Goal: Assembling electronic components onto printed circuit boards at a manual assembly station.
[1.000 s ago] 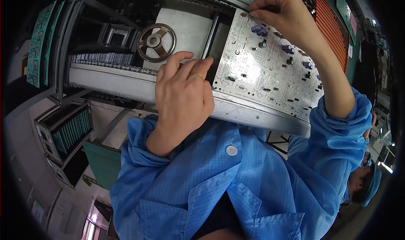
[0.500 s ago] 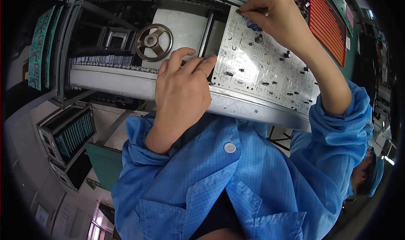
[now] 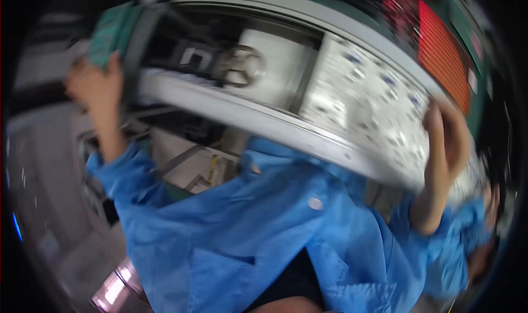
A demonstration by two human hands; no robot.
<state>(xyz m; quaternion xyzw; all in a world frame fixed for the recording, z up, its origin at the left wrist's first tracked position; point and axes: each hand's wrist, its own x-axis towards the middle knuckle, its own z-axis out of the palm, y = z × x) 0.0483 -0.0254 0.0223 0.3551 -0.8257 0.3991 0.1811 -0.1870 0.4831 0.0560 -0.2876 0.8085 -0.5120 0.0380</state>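
The picture is smeared by motion. My left hand (image 3: 98, 85) is up at the far left, at the lower end of a green circuit board (image 3: 113, 30) standing in a rack. Its thumb and fingers lie on either side of the board's lower part, but the blur hides whether they grip it. My right hand (image 3: 450, 140) is at the right, over the right end of a white circuit board (image 3: 352, 112) dotted with small dark and blue components. Its fingers look bent, and whether anything is between them cannot be made out.
The white board lies between metal conveyor rails (image 3: 242, 107). A handwheel (image 3: 242, 65) sits left of it, inside the conveyor frame. An orange-red ridged tray (image 3: 443, 60) stands beyond the far rail at the right. Another person's blue sleeve (image 3: 456, 252) shows at the lower right.
My left hand has left the near rail and moved far left to the green boards. My right hand has come off the white board's far left corner toward its right end. The view has swung.
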